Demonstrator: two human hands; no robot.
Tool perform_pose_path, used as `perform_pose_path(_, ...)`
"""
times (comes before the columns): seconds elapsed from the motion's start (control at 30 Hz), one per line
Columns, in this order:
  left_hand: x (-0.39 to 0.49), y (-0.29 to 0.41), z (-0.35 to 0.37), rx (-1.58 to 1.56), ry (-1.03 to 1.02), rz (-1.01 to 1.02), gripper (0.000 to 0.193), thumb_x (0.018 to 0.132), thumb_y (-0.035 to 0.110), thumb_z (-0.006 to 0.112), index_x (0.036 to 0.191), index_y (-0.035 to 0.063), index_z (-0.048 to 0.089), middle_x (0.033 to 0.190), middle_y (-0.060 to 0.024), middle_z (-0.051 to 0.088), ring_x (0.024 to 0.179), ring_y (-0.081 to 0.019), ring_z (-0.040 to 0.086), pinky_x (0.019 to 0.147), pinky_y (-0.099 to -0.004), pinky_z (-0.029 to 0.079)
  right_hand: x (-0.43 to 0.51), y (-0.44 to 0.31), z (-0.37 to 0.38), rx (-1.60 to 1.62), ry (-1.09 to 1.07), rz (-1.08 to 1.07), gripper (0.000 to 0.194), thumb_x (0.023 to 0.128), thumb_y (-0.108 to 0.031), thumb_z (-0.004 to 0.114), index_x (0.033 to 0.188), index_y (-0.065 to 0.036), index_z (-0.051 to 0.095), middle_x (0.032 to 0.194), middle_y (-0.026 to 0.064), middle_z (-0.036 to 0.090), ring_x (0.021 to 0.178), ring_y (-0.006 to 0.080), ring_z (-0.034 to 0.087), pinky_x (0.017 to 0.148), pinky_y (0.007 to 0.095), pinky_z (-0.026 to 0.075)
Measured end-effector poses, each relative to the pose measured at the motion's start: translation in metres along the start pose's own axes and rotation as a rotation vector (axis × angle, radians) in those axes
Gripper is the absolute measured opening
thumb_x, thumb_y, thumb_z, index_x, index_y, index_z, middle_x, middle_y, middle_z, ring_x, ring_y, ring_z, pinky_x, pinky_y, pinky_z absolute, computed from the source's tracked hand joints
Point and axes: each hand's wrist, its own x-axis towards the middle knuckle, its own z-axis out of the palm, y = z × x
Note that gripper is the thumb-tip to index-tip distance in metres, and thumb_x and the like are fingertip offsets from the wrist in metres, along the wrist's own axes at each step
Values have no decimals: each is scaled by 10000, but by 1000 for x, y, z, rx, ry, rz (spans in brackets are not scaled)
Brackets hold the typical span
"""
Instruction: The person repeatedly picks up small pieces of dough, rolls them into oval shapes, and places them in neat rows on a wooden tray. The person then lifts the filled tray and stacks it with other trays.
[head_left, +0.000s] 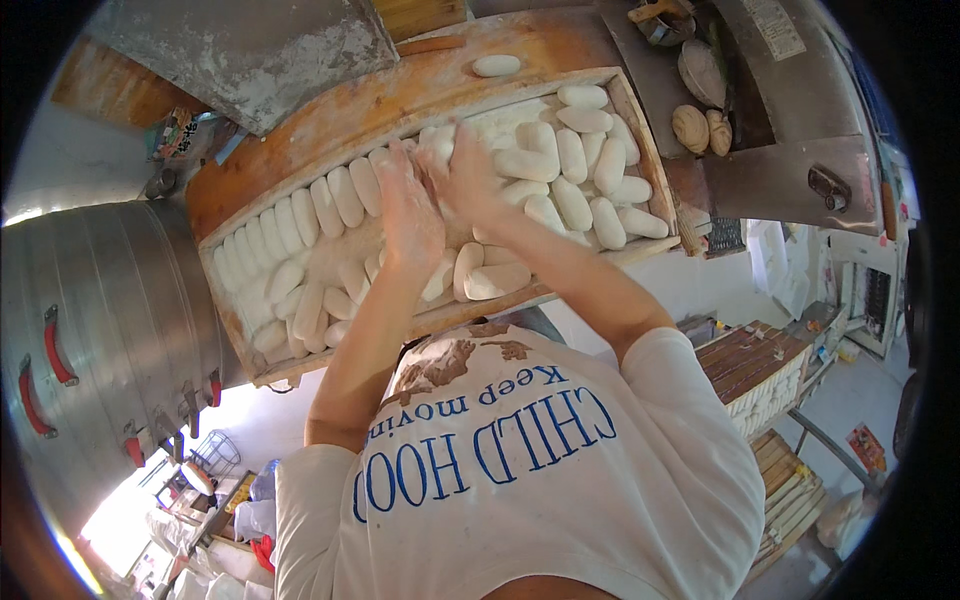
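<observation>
A long wooden tray (649, 139) holds many floured, white oblong dough pieces. Several stand side by side in a row (304, 217) along its far left side; others lie loosely heaped at the right (574, 202) and near left. My left hand (411, 214), fingers stretched out, is at the right part of the row. Close beside it is my right hand (469, 176), blurred, with its palm side towards the left hand. White pieces (437, 141) show between and beyond my fingertips; whether either hand grips one cannot be made out.
The tray rests on a wooden worktop (300, 142), with one more dough piece (496, 66) beyond it. A floured metal surface (247, 52) is at the far left, a large metal drum-like vessel (112, 315) at the left. A metal counter (795, 176) with bowls stands at the right.
</observation>
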Motion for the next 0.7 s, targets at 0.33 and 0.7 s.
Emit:
perform_pose_path(0.33,55,-24,-21,1830,-469,625,681,934,272,567,1507,17,301,1611,-148,187,1491,-320,168,1209,-490,146,-5,82,-82,-712,-146,-334,365,836,-191,620,1187,-90,639,1192,119,627,1056,363,556,934,478,421)
perform_pose_path(0.7,69,-50,-4,2083,-485,582,662,932,299,546,1514,88,312,1620,-105,179,1499,-300,145,1210,-513,121,-17,89,-115,361,-15,154,399,950,-139,595,1314,23,565,1150,76,656,975,164,618,846,292,499)
